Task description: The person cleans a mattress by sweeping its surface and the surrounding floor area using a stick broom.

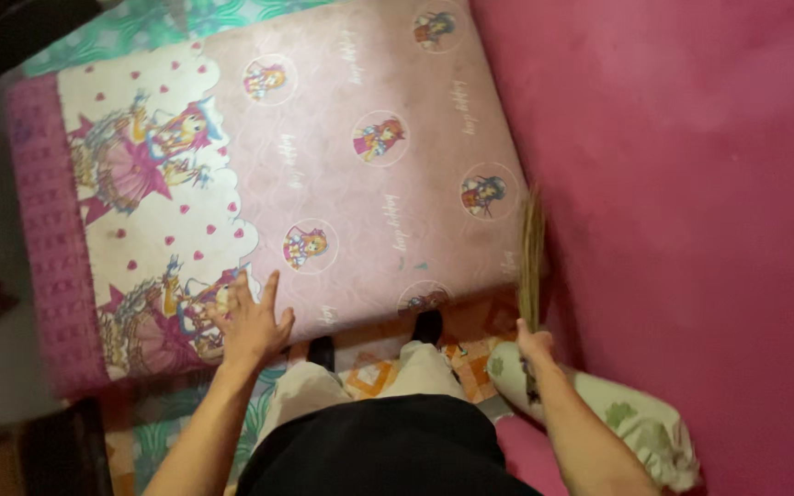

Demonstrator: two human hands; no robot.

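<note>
Head view, looking down over a bed. A pink mattress (pixel 360 165) printed with cartoon girl figures and small hearts is seen lying lengthwise, its near edge just in front of the person's legs. The left hand (pixel 248 323) is laid flat on the near edge of the mattress, fingers spread; its grip is open, nothing held. The right hand (pixel 535 347) is closed around the handle end of a straw hand broom (pixel 531 262), grip tight on it. The broom is held nearly upright, bristles pointing away from the person, at the mattress's right edge, in the gap between mattress and pink wall (pixel 691 184). Whether the bristles touch the mattress cannot be told; they are blurred. A pillow with a green leaf print (pixel 640 418) is noted just beside the right forearm, against the wall. A patterned orange sheet (pixel 374 372) is visible beneath the mattress edge, near the knees
</note>
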